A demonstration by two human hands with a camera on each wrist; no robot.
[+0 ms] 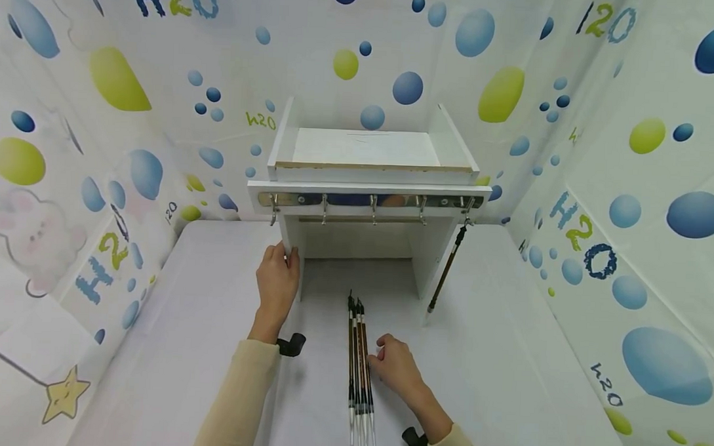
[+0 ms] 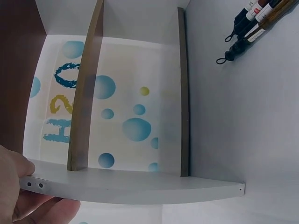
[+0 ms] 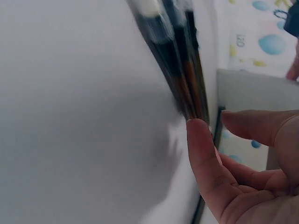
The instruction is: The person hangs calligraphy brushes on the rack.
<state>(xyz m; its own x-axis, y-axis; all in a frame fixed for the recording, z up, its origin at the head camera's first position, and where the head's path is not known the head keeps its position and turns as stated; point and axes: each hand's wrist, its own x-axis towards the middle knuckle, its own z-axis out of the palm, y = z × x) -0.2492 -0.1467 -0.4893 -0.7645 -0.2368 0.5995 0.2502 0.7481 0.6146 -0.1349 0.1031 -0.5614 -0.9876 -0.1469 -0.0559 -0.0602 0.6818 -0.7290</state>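
My left hand (image 1: 275, 287) grips the front edge of the left side panel (image 2: 140, 187) of a white shelf unit, thumb on one face and fingers on the other. Several calligraphy brushes (image 1: 361, 361) with hanging loops lie side by side on the white surface before the shelf, clear caps toward me. Beside them is my right hand (image 1: 398, 370). The right wrist view shows an index fingertip (image 3: 198, 133) right at the brush handles, with the thumb held apart from it. Another brush (image 1: 448, 269) hangs by its loop from the rightmost hook.
A metal strip with several hooks (image 1: 350, 200) runs along the shelf's front, below an upper tray (image 1: 364, 174). Patterned sheets (image 1: 631, 160) with dots and letters enclose the white-covered table (image 1: 494, 359). A yellow star (image 1: 65, 395) hangs at lower left.
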